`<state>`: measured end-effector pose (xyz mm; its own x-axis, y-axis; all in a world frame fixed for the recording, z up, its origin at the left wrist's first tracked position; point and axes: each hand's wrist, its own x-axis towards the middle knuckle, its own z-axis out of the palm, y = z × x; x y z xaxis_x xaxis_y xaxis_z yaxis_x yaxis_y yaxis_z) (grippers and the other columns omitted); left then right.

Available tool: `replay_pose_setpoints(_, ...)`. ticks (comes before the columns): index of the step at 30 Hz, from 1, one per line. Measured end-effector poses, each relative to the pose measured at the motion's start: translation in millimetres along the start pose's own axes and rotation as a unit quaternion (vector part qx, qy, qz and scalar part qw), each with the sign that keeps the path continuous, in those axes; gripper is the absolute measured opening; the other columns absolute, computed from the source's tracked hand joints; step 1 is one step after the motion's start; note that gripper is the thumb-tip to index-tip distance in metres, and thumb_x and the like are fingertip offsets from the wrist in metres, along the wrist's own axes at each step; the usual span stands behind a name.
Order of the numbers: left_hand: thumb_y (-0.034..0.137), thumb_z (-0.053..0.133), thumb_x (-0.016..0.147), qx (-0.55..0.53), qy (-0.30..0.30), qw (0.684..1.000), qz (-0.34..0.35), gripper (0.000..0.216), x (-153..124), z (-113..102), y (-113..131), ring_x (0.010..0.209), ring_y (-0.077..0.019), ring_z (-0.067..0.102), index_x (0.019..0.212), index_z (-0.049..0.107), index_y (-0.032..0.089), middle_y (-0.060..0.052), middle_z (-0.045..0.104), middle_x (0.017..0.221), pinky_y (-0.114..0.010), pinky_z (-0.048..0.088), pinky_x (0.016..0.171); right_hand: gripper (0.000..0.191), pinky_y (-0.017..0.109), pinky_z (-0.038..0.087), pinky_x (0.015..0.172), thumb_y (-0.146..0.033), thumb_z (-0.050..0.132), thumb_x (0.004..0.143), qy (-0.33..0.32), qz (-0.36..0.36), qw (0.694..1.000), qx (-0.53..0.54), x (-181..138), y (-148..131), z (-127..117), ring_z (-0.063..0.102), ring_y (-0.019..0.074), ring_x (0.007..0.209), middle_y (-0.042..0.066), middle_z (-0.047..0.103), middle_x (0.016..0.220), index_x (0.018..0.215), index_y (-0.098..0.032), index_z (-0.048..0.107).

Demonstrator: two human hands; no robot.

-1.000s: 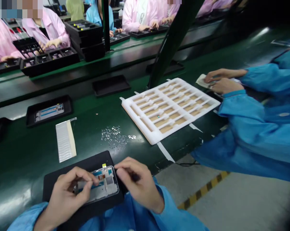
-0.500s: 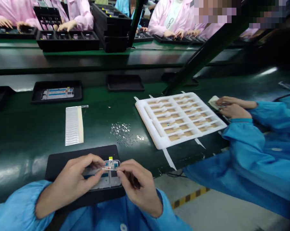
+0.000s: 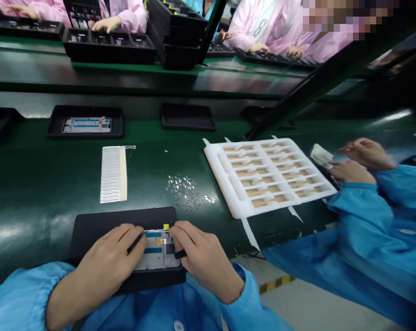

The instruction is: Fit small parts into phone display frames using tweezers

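A phone frame (image 3: 153, 261) lies in a black tray (image 3: 125, 219) right in front of me. It has a silver body, blue bands, an orange flex piece and a yellow tab. My left hand (image 3: 106, 259) bends over its left part, with the fingertips closed at the upper edge. On the right end, my right hand (image 3: 204, 257) has its thumb and fingers pinched at the top corner. A thin silvery strip (image 3: 155, 230) runs along that upper edge between both sets of fingertips. The fingers cover its ends.
Beyond the tray lie a sheet of thin strips (image 3: 111, 174) and a scatter of small metal pieces (image 3: 185, 191). A white foam tray (image 3: 234, 209) is taped down at right, beside a co-worker's hands (image 3: 358, 172). Another phone frame (image 3: 87, 125) sits in a black tray behind.
Both hands have lowered from holding the thin strip above the phone frame to its upper edge. The orange flex piece now shows uncovered. The view has shifted slightly left.
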<state>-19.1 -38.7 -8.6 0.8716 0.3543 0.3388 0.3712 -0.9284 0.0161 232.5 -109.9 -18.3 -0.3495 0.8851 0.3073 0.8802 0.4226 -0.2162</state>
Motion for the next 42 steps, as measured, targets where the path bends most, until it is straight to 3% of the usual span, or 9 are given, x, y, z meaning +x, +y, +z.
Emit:
replay_pose_setpoints(4,0.002,0.047,0.098,0.002,0.018,1.0,0.014,0.033,2.1,3.3,-0.7,0.1,-0.0289,0.073,0.119,0.072,0.006,-0.016,0.076,0.113,-0.044,0.067,0.088,0.028,0.031,0.055,0.064,-0.007,0.042,0.106,0.004,-0.018,0.999,-0.04,1.3,-1.7,1.7,0.071,0.0203,0.082,0.011,0.075,0.105,0.114,-0.011,0.068)
replay_pose_setpoints(10,0.003,0.045,0.102,0.006,0.036,0.999,0.029,0.035,4.5,11.9,-0.3,0.102,-0.0278,0.072,0.125,0.07,0.007,-0.013,0.076,0.113,-0.042,0.065,0.089,0.029,0.032,0.051,0.057,-0.012,0.045,0.108,-0.001,-0.033,0.996,-0.086,4.2,-5.4,-0.3,0.067,0.0207,0.079,0.012,0.076,0.107,0.114,-0.009,0.072)
replay_pose_setpoints(16,0.005,0.044,0.104,-0.005,0.031,0.999,0.027,0.035,4.3,15.1,-1.4,0.105,-0.0269,0.069,0.127,0.071,0.009,-0.013,0.075,0.115,-0.042,0.061,0.093,0.031,0.033,0.05,0.052,-0.01,0.048,0.103,0.008,-0.022,0.989,-0.149,-0.3,-23.5,0.4,0.065,0.0226,0.074,0.016,0.079,0.108,0.114,-0.007,0.077)
replay_pose_setpoints(23,0.003,0.046,0.102,-0.014,0.024,0.999,0.035,0.034,7.6,12.0,-5.9,0.103,-0.0276,0.068,0.125,0.071,0.008,-0.015,0.073,0.114,-0.041,0.06,0.089,0.047,0.036,0.052,0.047,-0.004,0.044,0.091,0.0,0.04,0.989,-0.145,-18.3,-46.9,9.7,0.07,0.0263,0.072,0.032,0.072,0.132,0.129,0.003,0.071)
replay_pose_setpoints(26,0.005,0.045,0.103,-0.017,0.018,0.999,0.037,0.034,8.3,11.4,-7.1,0.103,-0.0276,0.068,0.126,0.07,0.009,-0.016,0.073,0.114,-0.041,0.06,0.088,0.045,0.036,0.063,0.062,-0.004,0.046,0.092,0.059,0.05,0.996,-0.036,-25.7,-25.4,13.1,0.076,0.0273,0.088,0.024,0.075,0.127,0.13,-0.003,0.07)
replay_pose_setpoints(28,0.005,0.047,0.103,-0.019,0.007,0.999,0.026,0.035,7.0,9.4,-7.0,0.105,-0.0275,0.068,0.129,0.07,0.012,-0.015,0.073,0.116,-0.042,0.06,0.089,0.035,0.035,0.066,0.074,-0.005,0.055,0.094,0.159,0.079,0.984,0.006,-32.1,-5.5,18.0,0.077,0.0259,0.096,0.019,0.078,0.117,0.125,-0.008,0.072)
replay_pose_setpoints(32,0.034,0.057,0.107,-0.06,-0.06,0.996,-0.024,0.036,1.2,-0.4,-6.8,0.112,-0.0296,0.068,0.137,0.066,0.018,-0.015,0.071,0.128,-0.045,0.062,0.091,0.023,0.032,0.061,0.064,-0.004,0.074,0.09,0.296,0.115,0.948,-0.028,-43.7,20.7,30.7,0.074,0.0205,0.075,0.011,0.079,0.093,0.108,-0.017,0.074)
replay_pose_setpoints(35,0.055,0.054,0.105,-0.057,-0.094,0.994,-0.019,0.051,-0.6,-7.2,-9.5,0.118,-0.0314,0.069,0.144,0.063,0.022,-0.014,0.07,0.137,-0.047,0.064,0.09,0.017,0.031,0.055,0.055,-0.005,0.074,0.09,0.318,0.116,0.94,-0.04,-46.5,22.2,35.6,0.067,0.017,0.063,0.007,0.078,0.084,0.099,-0.019,0.071)
replay_pose_setpoints(42,0.044,0.065,0.095,-0.055,-0.076,0.995,0.029,0.042,11.9,-10.0,-28.7,0.109,-0.026,0.075,0.131,0.065,0.024,-0.011,0.075,0.128,-0.037,0.066,0.085,0.013,0.032,0.044,0.052,-0.011,0.069,0.093,0.321,0.11,0.94,-0.039,-42.2,18.0,32.2,0.06,0.014,0.059,0.002,0.074,0.078,0.087,-0.022,0.067)
